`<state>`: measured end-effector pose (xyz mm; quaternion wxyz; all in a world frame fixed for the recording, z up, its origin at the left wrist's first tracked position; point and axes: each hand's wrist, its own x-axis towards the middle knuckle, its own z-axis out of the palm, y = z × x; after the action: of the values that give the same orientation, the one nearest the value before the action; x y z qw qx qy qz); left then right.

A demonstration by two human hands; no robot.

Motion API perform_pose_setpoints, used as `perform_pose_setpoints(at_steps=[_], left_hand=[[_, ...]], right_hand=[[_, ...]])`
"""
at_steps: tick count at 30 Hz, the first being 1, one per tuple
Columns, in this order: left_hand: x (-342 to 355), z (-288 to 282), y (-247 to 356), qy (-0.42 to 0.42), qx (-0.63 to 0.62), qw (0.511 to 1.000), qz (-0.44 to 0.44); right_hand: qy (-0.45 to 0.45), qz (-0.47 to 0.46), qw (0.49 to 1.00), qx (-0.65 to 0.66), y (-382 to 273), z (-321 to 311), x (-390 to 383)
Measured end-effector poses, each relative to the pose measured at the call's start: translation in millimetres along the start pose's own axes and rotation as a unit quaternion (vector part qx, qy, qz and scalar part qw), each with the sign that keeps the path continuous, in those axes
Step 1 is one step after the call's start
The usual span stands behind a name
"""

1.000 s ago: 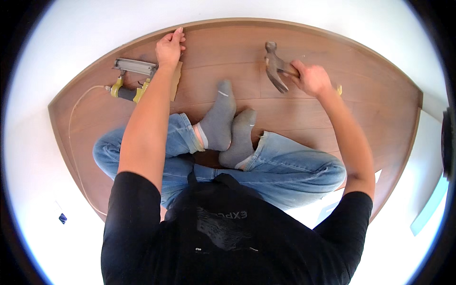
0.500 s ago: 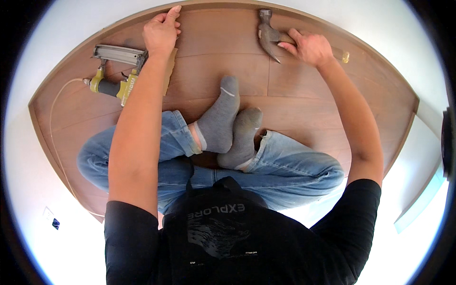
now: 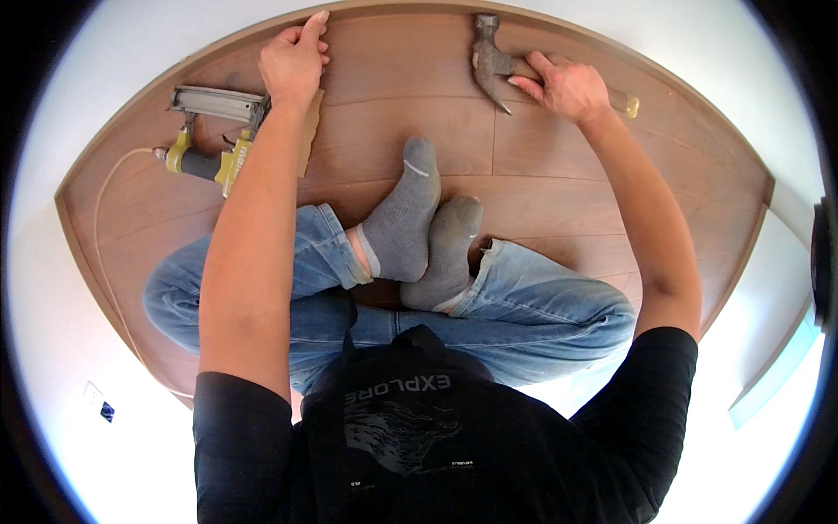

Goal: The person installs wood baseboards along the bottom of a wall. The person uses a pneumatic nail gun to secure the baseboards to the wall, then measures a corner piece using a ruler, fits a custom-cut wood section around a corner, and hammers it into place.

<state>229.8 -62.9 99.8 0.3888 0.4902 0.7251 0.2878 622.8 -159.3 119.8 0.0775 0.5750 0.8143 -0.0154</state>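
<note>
Brown wood trim (image 3: pixel 401 9) is edging the floor (image 3: pixel 559 148) ahead of me, and I judge that I am working along it, steadying or checking a spot. My left hand (image 3: pixel 295 59) is putting its thumb to the trim, the other fingers curling; I cannot tell whether they are pinching anything. My right hand (image 3: pixel 566 86) is gripping the hammer (image 3: pixel 494 59), fingers wrapping its handle, the head sitting near the trim. Striking by my thumb would be calling for leftward reach and clear fingertips.
</note>
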Motion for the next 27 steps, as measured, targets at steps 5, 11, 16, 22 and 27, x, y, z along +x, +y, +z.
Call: perform_pose_setpoints(at_steps=[5, 11, 16, 22, 27], left_hand=[[1, -2, 1, -0.005, 0.017, 1.0, 0.015], [4, -1, -3, -0.001, -0.002, 1.0, -0.004], [4, 1, -6, 0.005, -0.011, 1.0, -0.003], [1, -1, -1, -0.007, -0.011, 1.0, -0.004], [5, -1, -5, 0.005, -0.006, 1.0, -0.001]], right_hand=[[-0.02, -0.012, 1.0, -0.002, 5, 0, 0], [-0.048, 0.013, 0.999, -0.001, -3, -8, 1], [-0.049, 0.025, 0.998, 0.008, -4, -7, -4], [-0.045, 0.019, 0.999, 0.008, 3, -3, -4], [-0.029, 0.041, 0.999, 0.007, -2, -5, -9]])
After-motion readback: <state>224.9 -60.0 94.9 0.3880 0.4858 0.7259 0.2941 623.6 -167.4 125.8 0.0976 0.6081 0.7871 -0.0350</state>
